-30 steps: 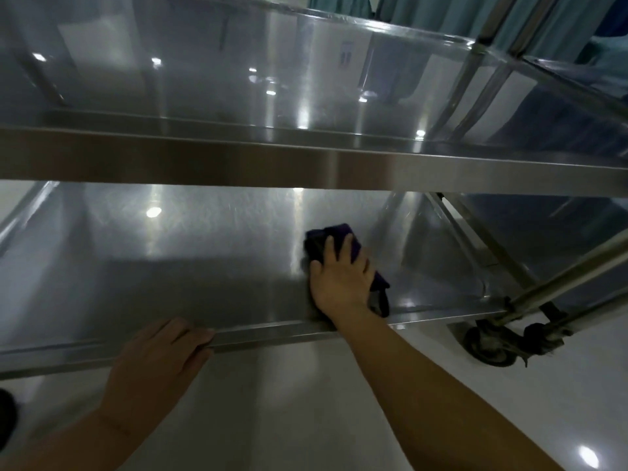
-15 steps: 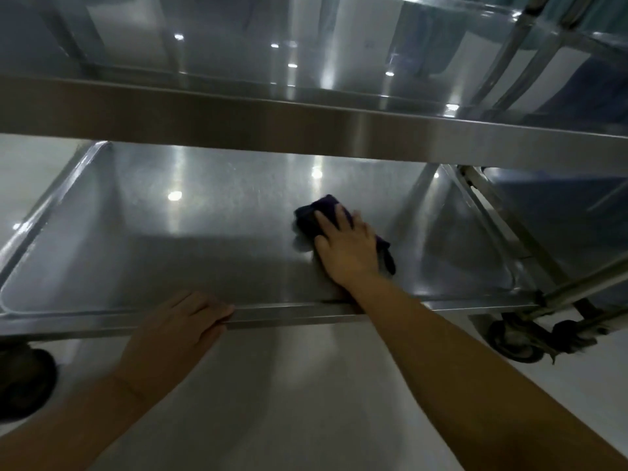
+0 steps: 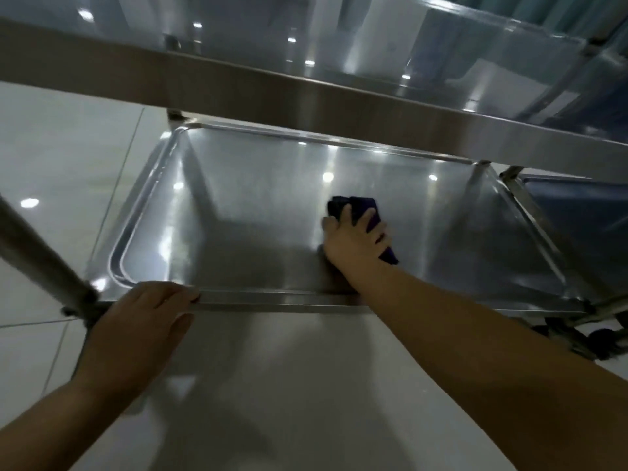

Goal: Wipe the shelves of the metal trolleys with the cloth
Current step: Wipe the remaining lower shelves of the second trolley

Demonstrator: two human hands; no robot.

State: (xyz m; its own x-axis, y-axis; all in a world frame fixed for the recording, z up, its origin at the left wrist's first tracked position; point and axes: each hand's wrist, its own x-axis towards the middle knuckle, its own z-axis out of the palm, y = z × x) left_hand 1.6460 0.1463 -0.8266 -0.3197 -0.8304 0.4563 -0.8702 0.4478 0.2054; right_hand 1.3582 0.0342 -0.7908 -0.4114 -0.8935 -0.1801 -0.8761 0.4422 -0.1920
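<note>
1. Cloth, dark purple, lies on the trolley's lower shelf, just right of the frame's centre, under our right hand.
2. The upper shelf crosses the top of the frame above it. A post stands at lower left and a caster at far right.
3. Our right hand presses flat, fingers spread and straight. Our left hand rests on the front rim, fingers nearly straight, clasping nothing.
4. The cloth's long axis runs from upper left to lower right.
</note>
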